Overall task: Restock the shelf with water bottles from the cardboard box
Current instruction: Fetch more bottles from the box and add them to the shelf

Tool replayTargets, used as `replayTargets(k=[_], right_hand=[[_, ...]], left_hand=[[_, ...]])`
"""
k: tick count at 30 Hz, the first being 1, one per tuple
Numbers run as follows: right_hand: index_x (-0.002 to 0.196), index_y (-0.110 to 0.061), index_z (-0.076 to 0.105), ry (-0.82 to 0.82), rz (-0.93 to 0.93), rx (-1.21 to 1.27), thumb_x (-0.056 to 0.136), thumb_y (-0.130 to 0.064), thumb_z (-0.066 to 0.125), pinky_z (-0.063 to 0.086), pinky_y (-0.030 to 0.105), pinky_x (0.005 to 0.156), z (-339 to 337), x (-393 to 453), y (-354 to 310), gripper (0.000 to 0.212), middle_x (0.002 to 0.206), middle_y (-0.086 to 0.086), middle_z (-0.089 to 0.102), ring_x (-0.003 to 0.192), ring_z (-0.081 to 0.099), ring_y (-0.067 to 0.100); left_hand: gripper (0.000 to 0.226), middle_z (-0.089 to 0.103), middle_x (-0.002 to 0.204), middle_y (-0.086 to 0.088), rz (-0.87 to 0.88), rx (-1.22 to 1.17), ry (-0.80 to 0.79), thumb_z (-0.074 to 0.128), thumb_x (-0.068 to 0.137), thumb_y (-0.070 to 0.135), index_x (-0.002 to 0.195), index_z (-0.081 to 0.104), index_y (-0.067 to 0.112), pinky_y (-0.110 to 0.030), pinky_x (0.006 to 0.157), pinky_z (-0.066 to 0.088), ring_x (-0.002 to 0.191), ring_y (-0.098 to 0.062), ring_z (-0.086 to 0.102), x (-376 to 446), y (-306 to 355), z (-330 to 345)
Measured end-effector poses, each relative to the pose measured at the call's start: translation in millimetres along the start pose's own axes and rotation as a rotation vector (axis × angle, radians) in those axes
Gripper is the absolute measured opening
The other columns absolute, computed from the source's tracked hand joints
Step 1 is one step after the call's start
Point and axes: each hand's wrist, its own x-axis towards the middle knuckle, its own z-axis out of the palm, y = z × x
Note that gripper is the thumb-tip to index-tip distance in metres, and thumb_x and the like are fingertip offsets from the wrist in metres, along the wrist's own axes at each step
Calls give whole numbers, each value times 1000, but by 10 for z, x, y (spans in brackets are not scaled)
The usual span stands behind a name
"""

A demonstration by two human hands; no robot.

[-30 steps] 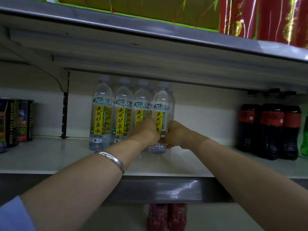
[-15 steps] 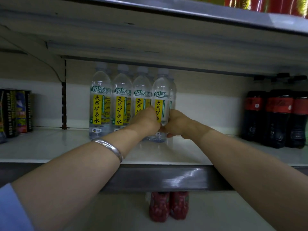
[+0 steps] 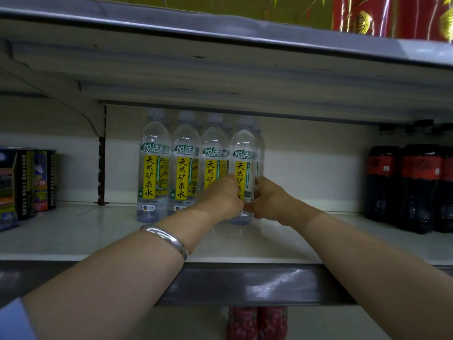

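Several clear water bottles with yellow and green labels stand upright in a row on the white shelf (image 3: 73, 236), with more behind them. The rightmost front bottle (image 3: 244, 153) stands on the shelf between both my hands. My left hand (image 3: 221, 200) grips its lower left side, fingers curled on the label. My right hand (image 3: 268, 200) grips its lower right side. The other front bottles (image 3: 182, 168) touch one another to the left. The cardboard box is out of view.
Dark cola bottles with red labels (image 3: 416, 187) stand at the right of the shelf. Colourful packs (image 3: 27, 182) stand at the left. An upper shelf (image 3: 220, 57) hangs close overhead. Two red bottles (image 3: 256, 322) show on the level below.
Both hands stay on the rightmost front bottle. The view has shifted slightly and the bottle now stands level with the row.
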Motion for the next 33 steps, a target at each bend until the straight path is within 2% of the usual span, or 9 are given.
replayTargets(k=[3, 10, 15, 18, 21, 25, 28, 33], right_hand=[[128, -13, 48, 17, -2, -27, 78, -22, 79, 53, 39, 91, -6, -14, 22, 59, 119, 11, 61, 108, 62, 29], [130, -13, 45, 16, -21, -54, 78, -23, 78, 52, 29, 81, -4, -42, 46, 62, 114, 4, 62, 101, 62, 23], [131, -14, 43, 4, -30, -44, 76, -31, 80, 47, 26, 74, -16, -79, -1, 69, 104, -2, 57, 90, 58, 16], [132, -12, 44, 4, -45, -86, 80, -28, 77, 51, 31, 82, -19, -118, -1, 63, 114, 6, 60, 97, 60, 21], [131, -12, 49, 2, -71, -138, 86, -25, 70, 51, 35, 90, -18, -167, -11, 51, 122, 11, 60, 108, 60, 27], [127, -8, 49, 2, -47, -165, 87, -30, 69, 53, 36, 88, 7, -169, -1, 50, 120, 13, 61, 102, 61, 27], [128, -10, 50, 10, -44, -190, 88, -32, 68, 50, 30, 86, 12, -171, 16, 50, 122, 11, 62, 107, 61, 27], [131, -11, 52, 32, -21, -228, 90, -33, 66, 43, 26, 88, 3, -211, 17, 49, 124, 13, 62, 114, 58, 28]], left_hand=[[19, 54, 86, -1, 18, -32, -24, 66, 88, 15, 98, 50, 15, -33, 76, 47, 90, -23, 58, 4, -22, 9], [21, 52, 86, 1, 30, -134, -23, 69, 87, 18, 86, 48, 20, -28, 74, 43, 89, -20, 55, 5, -50, 17], [27, 53, 82, 1, 6, -212, -9, 71, 84, 16, 78, 46, 23, -34, 80, 49, 94, -26, 62, 15, -44, 17], [29, 56, 83, -2, -5, -240, -13, 72, 84, 17, 76, 46, 24, -38, 83, 51, 94, -28, 65, 15, -46, 25], [30, 54, 80, 0, -5, -229, -19, 72, 84, 18, 75, 44, 25, -36, 81, 49, 93, -27, 63, 2, -60, 25], [25, 60, 91, -5, 15, -189, -51, 70, 85, 18, 80, 46, 24, -33, 80, 46, 96, -26, 61, -13, -61, 20], [22, 57, 91, -2, 25, -174, -69, 70, 85, 19, 91, 49, 20, -31, 79, 45, 94, -23, 59, -19, -56, 26], [21, 54, 95, -1, 29, -152, -83, 71, 86, 20, 94, 51, 18, -26, 75, 41, 90, -18, 53, -15, -72, 32]])
